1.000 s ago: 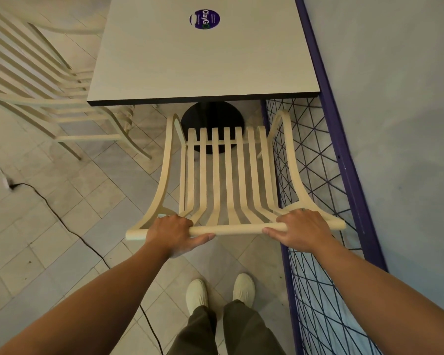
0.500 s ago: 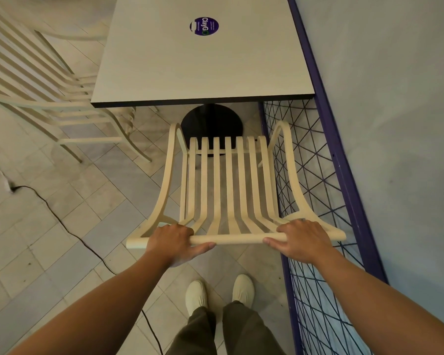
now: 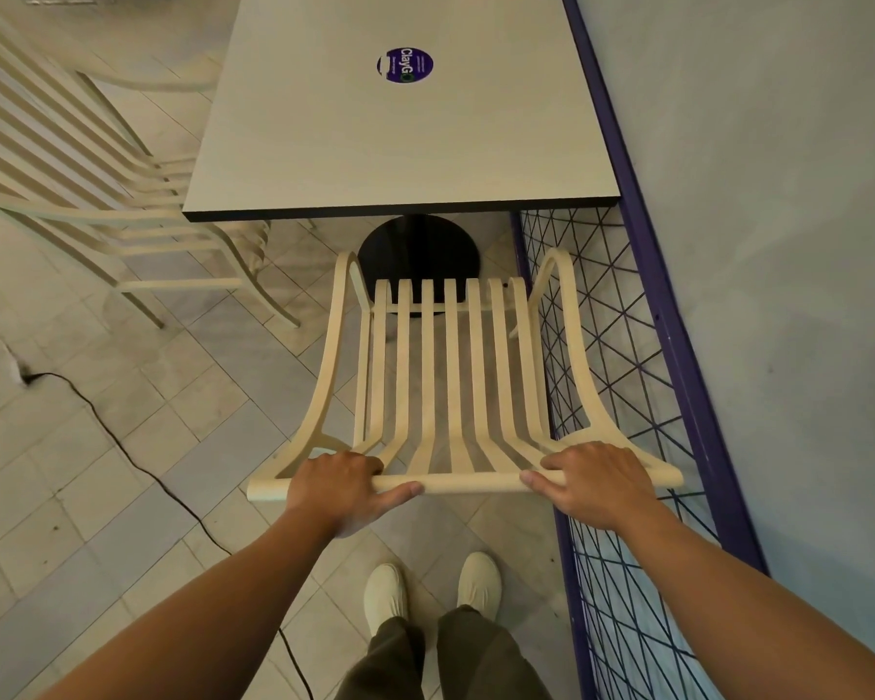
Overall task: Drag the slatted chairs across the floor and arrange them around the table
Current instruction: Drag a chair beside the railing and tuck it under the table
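A cream slatted chair (image 3: pixel 450 376) stands directly in front of me, its seat facing the table. My left hand (image 3: pixel 342 485) grips the left part of its top rail, and my right hand (image 3: pixel 592 477) grips the right part. The pale square table (image 3: pixel 400 144) with a round purple sticker sits beyond it on a black round base (image 3: pixel 418 255). The chair's front edge is just short of the table's near edge. A second cream slatted chair (image 3: pixel 72 184) stands at the table's left side, partly tucked under it.
A purple-framed wire mesh barrier (image 3: pixel 622 346) runs close along the right of chair and table, with a grey wall (image 3: pixel 779 194) behind it. A black cable (image 3: pixel 137 462) snakes over the tiled floor on the left. My feet in pale shoes (image 3: pixel 430 588) stand behind the chair.
The chair has slid slightly back from the table, with a wider gap to the table's near edge. Both hands keep their grip on the top rail.
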The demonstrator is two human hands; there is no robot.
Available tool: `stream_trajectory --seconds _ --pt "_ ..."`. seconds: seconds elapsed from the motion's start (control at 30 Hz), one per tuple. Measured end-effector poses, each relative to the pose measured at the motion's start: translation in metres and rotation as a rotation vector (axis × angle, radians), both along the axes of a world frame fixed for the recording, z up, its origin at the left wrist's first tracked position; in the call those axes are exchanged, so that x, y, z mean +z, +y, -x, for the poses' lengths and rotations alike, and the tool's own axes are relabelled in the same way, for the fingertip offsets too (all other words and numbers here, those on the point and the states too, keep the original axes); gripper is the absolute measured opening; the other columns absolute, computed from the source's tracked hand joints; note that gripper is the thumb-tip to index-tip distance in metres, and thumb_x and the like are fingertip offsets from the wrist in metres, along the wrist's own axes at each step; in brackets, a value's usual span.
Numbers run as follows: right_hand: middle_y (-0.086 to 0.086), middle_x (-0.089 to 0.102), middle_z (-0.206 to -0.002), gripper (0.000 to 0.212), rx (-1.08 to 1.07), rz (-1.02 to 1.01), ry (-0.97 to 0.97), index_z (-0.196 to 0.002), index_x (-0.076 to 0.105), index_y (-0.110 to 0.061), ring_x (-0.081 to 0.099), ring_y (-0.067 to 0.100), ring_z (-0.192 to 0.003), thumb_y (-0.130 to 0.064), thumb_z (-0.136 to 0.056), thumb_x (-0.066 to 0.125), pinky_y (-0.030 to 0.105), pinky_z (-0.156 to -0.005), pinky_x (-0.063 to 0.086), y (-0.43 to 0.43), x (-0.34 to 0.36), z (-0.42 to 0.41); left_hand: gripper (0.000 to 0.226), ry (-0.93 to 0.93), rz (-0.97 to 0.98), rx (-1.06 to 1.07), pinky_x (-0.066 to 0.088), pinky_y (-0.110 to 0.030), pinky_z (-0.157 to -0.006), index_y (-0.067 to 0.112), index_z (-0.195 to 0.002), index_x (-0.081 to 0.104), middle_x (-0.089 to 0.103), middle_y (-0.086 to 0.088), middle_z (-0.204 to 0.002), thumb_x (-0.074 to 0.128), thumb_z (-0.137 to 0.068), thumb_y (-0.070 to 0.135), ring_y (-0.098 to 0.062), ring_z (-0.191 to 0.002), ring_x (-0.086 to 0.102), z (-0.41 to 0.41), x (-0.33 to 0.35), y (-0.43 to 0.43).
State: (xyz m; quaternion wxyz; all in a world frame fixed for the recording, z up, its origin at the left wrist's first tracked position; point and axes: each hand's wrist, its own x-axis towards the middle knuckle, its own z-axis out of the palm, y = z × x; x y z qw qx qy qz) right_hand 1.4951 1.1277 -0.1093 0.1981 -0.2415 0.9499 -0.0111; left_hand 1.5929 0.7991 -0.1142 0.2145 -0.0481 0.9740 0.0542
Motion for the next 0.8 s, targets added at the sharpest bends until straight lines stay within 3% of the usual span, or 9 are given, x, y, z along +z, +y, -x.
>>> stream_trajectory --seconds 0.23,0.53,0.8 --pt "-0.004 0.072 -0.104 0.106 0.007 -0.008 0.018 -0.125 0.069 -0.037 0.064 0.018 -0.091 -0.089 -0.072 -0.007 0.034 -0.074 0.047 -0.003 0.004 0.003 0.101 0.002 0.03 0.02 0.049 -0.023 -0.069 0.037 -0.112 0.071 0.064 0.015 -0.086 -0.001 -0.071 0.094 -0.008 -0.076 0.061 0.005 0.002 0.002" --pt "-0.004 0.072 -0.101 0.114 0.008 -0.007 0.046 -0.125 0.069 -0.038 0.064 0.018 -0.09 -0.091 -0.067 -0.014 0.036 -0.079 0.052 -0.003 0.001 0.017 0.109 0.009 0.025 0.037 0.051 -0.022 -0.071 0.037 -0.115 0.072 0.065 0.016 -0.086 -0.006 -0.066 0.095 -0.008 -0.076 0.061 0.017 0.002 0.004" --pt "-0.004 0.072 -0.101 0.104 0.011 -0.012 0.04 -0.125 0.069 -0.037 0.064 0.018 -0.09 -0.09 -0.074 -0.005 0.036 -0.077 0.05 -0.008 0.004 0.028 0.108 -0.006 0.037 0.021 0.052 -0.024 -0.07 0.037 -0.113 0.072 0.063 0.014 -0.081 -0.007 -0.065 0.094 -0.008 -0.074 0.06 0.03 0.009 0.002"
